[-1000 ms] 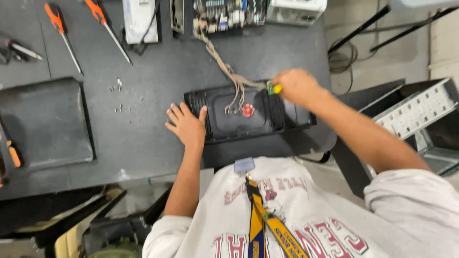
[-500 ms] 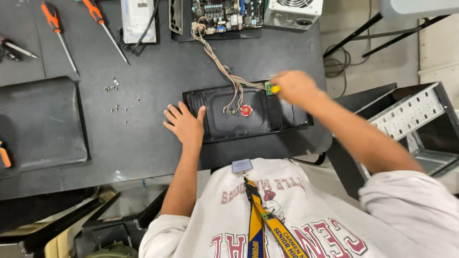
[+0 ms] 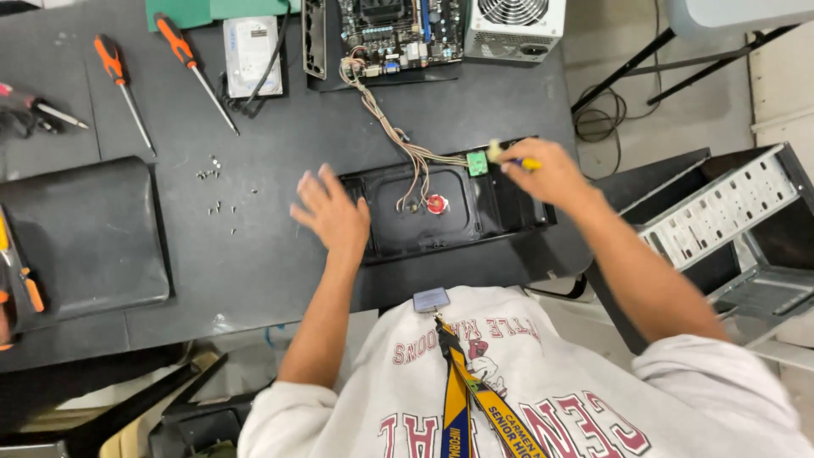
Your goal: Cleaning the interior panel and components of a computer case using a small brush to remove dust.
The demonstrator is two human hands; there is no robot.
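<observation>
Your left hand point(image 3: 332, 212) hovers open at the left end of the black panel point(image 3: 449, 208) lying near the table's near edge, while your right hand point(image 3: 547, 172) grips a yellow-handled tool point(image 3: 519, 161) at its far right corner.

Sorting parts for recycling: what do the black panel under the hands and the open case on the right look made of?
Black panel: likely moulded plastic, glossy, with soft reflections. Open case: seemingly bare sheet metal, dull grey, punched with rows of holes.
</observation>
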